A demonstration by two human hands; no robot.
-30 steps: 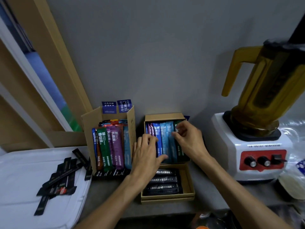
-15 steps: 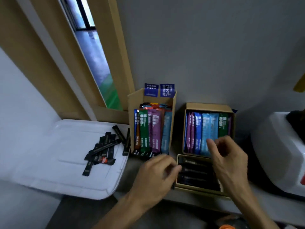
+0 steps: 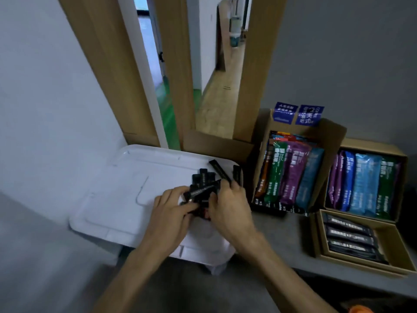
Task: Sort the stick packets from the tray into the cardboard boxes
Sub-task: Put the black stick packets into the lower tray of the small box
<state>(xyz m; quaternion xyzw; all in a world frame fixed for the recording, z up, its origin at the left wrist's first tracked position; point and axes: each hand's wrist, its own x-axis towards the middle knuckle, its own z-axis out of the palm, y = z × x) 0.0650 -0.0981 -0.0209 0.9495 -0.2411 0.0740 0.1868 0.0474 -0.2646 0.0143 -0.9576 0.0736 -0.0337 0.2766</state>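
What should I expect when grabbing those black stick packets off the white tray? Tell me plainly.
The black stick packets look thin and narrow, so probably light. Their glossy wrappers may slide against each other in the loose pile. Flat-sided, they seem unlikely to roll on the white tray.

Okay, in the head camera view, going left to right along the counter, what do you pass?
White plastic tray → left hand → pile of black stick packets → right hand → tall open cardboard box of coloured packets → cardboard box with blue and purple packets.
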